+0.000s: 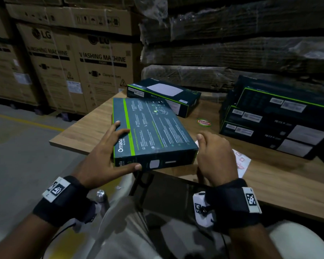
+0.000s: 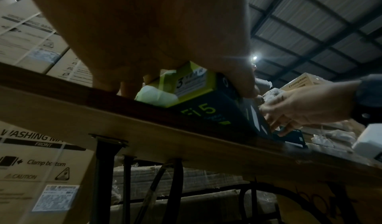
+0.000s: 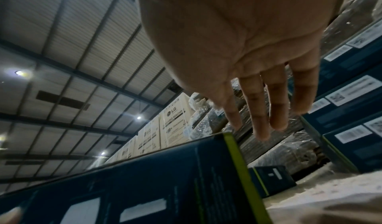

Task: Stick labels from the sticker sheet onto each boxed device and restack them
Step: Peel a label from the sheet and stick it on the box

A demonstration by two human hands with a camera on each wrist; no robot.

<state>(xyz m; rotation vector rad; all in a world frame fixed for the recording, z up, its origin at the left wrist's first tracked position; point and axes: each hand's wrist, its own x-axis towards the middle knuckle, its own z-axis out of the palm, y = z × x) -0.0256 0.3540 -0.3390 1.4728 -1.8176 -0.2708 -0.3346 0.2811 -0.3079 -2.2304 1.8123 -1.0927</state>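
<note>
A dark boxed device (image 1: 153,128) with a green stripe and "Omada" print lies slanted on the wooden table (image 1: 90,129). My left hand (image 1: 123,148) grips its near left corner, fingers on top and thumb on the front face. In the left wrist view the box (image 2: 206,108) sits tilted at the table edge. My right hand (image 1: 213,152) hovers at the box's near right corner with its fingers (image 3: 260,113) straight and holding nothing. It partly covers the white sticker sheet (image 1: 242,161). A stack of three like boxes (image 1: 281,126) stands at the right.
Another boxed device (image 1: 163,94) lies behind the held one. A round red-and-green sticker (image 1: 203,122) sits on the table between the boxes. Washing-machine cartons (image 1: 79,62) stand at the left and wrapped cardboard stacks (image 1: 232,43) behind. A metal bottle top (image 1: 101,195) is near my lap.
</note>
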